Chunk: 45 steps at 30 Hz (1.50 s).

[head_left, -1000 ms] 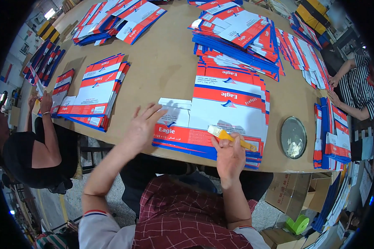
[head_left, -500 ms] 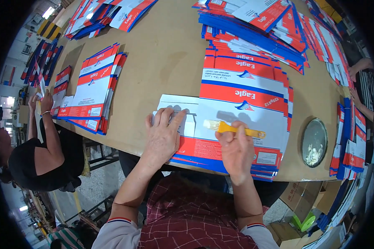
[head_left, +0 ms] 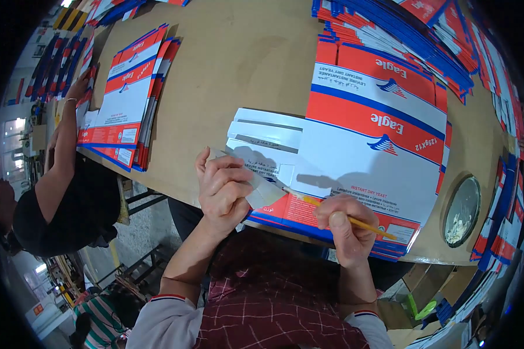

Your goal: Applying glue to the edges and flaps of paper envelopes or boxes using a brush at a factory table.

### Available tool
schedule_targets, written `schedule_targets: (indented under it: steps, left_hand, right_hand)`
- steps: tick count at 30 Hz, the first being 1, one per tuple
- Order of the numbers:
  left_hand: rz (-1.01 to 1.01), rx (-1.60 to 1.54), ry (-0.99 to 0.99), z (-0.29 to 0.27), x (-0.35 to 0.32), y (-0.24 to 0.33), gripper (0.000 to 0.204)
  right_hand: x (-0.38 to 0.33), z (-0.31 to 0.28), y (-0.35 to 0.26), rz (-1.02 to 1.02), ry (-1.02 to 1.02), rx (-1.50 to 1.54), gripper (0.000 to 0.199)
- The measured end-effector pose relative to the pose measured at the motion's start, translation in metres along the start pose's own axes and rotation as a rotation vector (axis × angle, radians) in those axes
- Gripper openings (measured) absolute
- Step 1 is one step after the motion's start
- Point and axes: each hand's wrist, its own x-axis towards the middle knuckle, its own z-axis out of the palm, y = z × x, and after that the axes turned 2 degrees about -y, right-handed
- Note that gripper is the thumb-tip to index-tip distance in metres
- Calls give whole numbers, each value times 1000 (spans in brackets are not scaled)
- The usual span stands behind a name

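My left hand is closed, fingers curled round the edge of a white printed carton flap, raised at a slant; whether the flap is joined to a carton I cannot tell. In my right hand is a yellow-handled brush, its pale bristles pointing left at the raised flap's right edge. Whether the bristles touch it is unclear. Beneath both hands lies a stack of flat red, white and blue cartons, with white end flaps fanned out at its left side.
A round dish holding whitish paste stands right of the stack, near the table edge. More carton piles lie at the far right and left. A co-worker is at the left. The tabletop is brown.
My left hand, flat on the white flaps before, has curled round a raised flap. My right hand has tilted the brush, bringing its bristles lower and nearer the left hand. The view has shifted.
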Motion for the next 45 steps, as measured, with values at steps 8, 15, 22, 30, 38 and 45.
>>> schedule_targets:
  steps: [8, 15, 22, 30, 38, 45]
  left_hand:
    - [33, 60, 1, -1, -2, 3, 19]
    - [58, 51, 38, 2, -6, -3, 19]
    - [72, 78, 26, 1, -5, 0, 19]
    - [105, 112, 12, 1, -6, 1, 21]
    - [106, 99, 43, 5, -7, -1, 20]
    - [92, 83, 48, 4, -5, 0, 21]
  right_hand:
    - [10, 12, -10, -127, -189, -399, 11]
    - [8, 8, -10, -193, -145, -409, 15]
    - [10, 16, -15, -226, -216, -576, 17]
    - [9, 19, -16, -296, -279, -618, 23]
    - [7, 20, -18, -225, -280, -627, 21]
    - [-2, 0, -28, -6, -71, -316, 22]
